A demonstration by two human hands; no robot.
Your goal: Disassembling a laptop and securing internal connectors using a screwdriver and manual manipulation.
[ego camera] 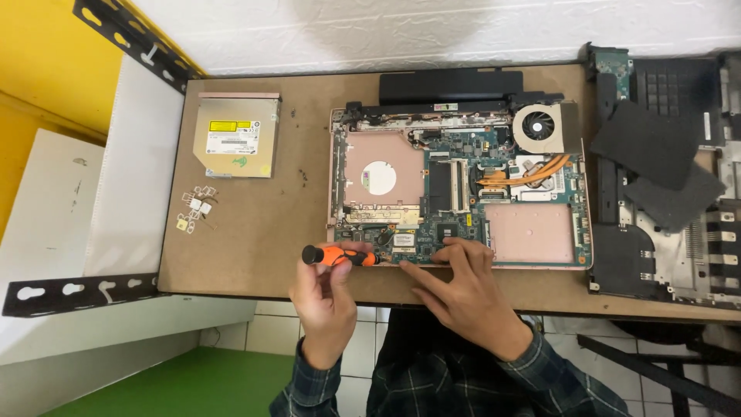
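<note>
- While your left hand [328, 297] is closed around the orange-and-black screwdriver [340, 255], keep its tip square to the screw head and press straight along the shaft, so the bit should not slip across the circuit board.
- Your right hand [463, 297] holds nothing; its fingers [455, 259] spread flat on the front edge of the opened laptop [463, 189]. Keeping that pressure should stop the chassis shifting.
- The laptop lies at the middle of the table [255, 232], its front rim by the table's near edge, touching your right fingers.
- The screwdriver lies level, tip at the laptop's front-left corner, just beside your right fingertips.
- Loose small parts [197, 207] sit well apart, towards the table's left edge.
</note>
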